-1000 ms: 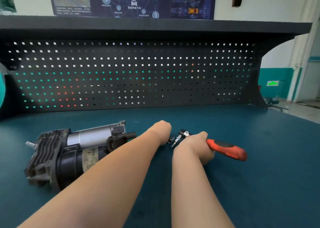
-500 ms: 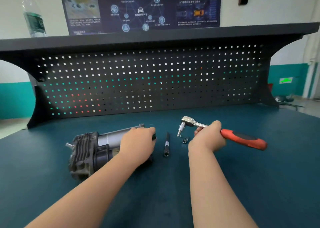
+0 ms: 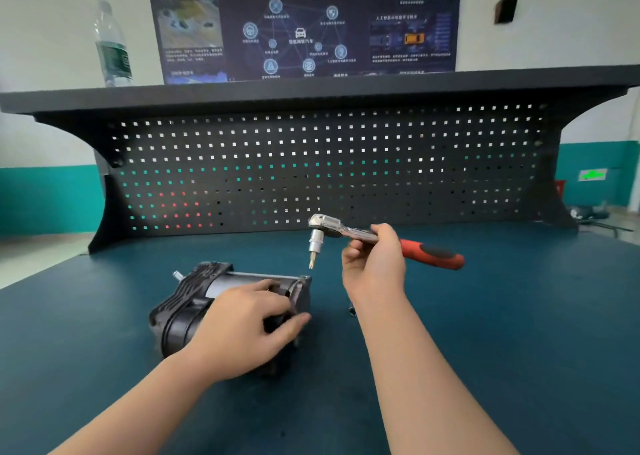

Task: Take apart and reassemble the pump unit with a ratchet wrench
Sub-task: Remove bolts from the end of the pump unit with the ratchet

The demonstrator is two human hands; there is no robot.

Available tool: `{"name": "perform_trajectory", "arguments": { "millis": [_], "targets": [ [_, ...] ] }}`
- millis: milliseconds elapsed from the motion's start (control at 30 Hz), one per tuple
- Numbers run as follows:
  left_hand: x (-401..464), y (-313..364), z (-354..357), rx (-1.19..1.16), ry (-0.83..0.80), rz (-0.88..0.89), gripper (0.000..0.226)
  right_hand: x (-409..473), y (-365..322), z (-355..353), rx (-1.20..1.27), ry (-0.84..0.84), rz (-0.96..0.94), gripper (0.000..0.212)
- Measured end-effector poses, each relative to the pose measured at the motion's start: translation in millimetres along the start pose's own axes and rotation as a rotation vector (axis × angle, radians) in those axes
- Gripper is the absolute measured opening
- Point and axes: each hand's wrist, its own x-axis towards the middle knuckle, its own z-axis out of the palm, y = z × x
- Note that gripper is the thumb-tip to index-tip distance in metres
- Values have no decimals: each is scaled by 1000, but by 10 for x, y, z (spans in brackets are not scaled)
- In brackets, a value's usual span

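Observation:
The black and silver pump unit (image 3: 194,302) lies on its side on the blue-green bench (image 3: 519,333), left of centre. My left hand (image 3: 242,326) grips its right end, fingers over the top and thumb below. My right hand (image 3: 372,267) holds the ratchet wrench (image 3: 332,228) by the metal shaft, above the bench. Its red and black handle (image 3: 433,254) points right. The silver head carries a bit (image 3: 314,250) that points straight down, its tip just above the pump's right end.
A small socket (image 3: 352,311) lies on the bench, partly hidden behind my right forearm. A black pegboard (image 3: 311,170) closes the back of the bench under a shelf (image 3: 311,89). A water bottle (image 3: 112,49) stands on the shelf at the left.
My right hand has lifted the wrench and brought its bit over the pump's right end. My left hand keeps its hold on the pump. The black extension bar is out of sight.

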Motion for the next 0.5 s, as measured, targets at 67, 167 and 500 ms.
{"name": "perform_trajectory", "arguments": {
  "millis": [67, 167, 500],
  "targets": [
    [25, 49, -7, 0, 2, 1, 45, -89, 123, 47, 7, -23, 42, 18],
    [-18, 41, -24, -137, -27, -59, 39, -176, 283, 26, 26, 10, 38, 20],
    [263, -338, -285, -1369, 23, -768, 25, -270, 557, 27, -231, 123, -186, 16]
  ]
}}
